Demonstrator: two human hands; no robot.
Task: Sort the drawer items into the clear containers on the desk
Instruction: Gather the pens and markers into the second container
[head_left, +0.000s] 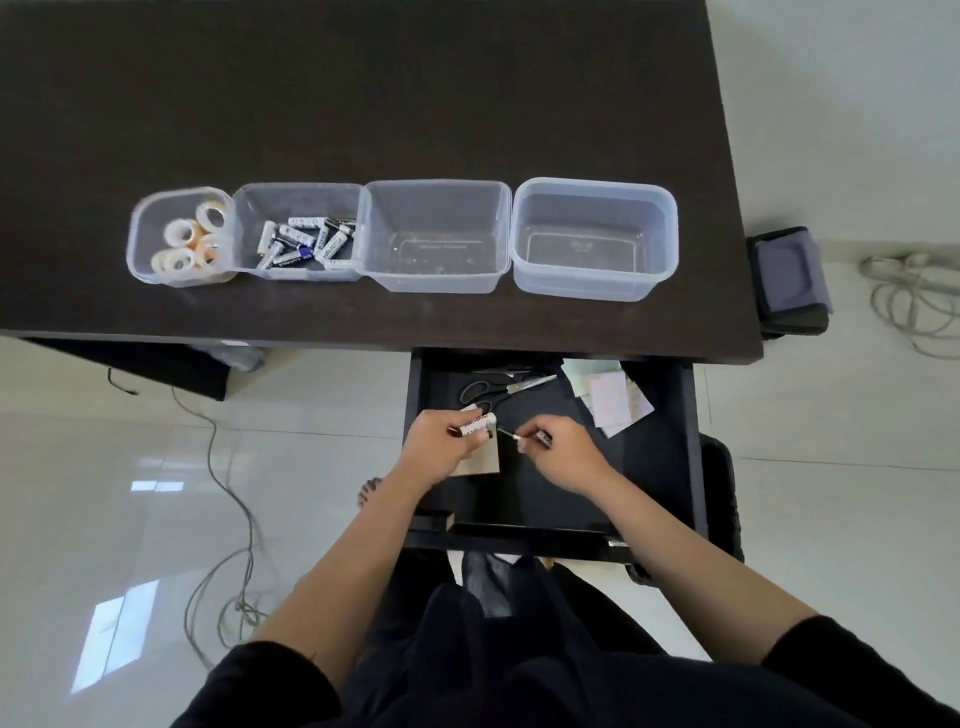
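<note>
Four clear containers in a row on the dark tabletop (363, 104): tape container (150, 260) at far left with pale tape rolls (189, 244) inside; touching it on the right, battery container (249, 208) with a heap of batteries (304, 244), white and dark wrappers, printing there but too small and blurred to read; next, third container (498, 223), nothing visible in it but faint embossed marks on the bottom, unreadable; at far right, fourth container (670, 234), likewise only an unreadable embossed stamp. Below the tabletop edge, open black drawer (649, 467) with black-handled scissors (498, 388) near the back, pale paper notes (613, 400) fanned at the back right corner, and a tan card (480, 460) partly under the left wrist. Left hand (441, 441) over the drawer, grip clamped on a battery (475, 425) with white wrapper and dark lettering, illegible. Right hand (566, 452) just beside it, fingers pinched together on a second battery (530, 437), dark, ends poking out either side of the fingertips. Both batteries held above the drawer floor, tips nearly meeting. Grey cables (228, 519) on the white floor at left.
</note>
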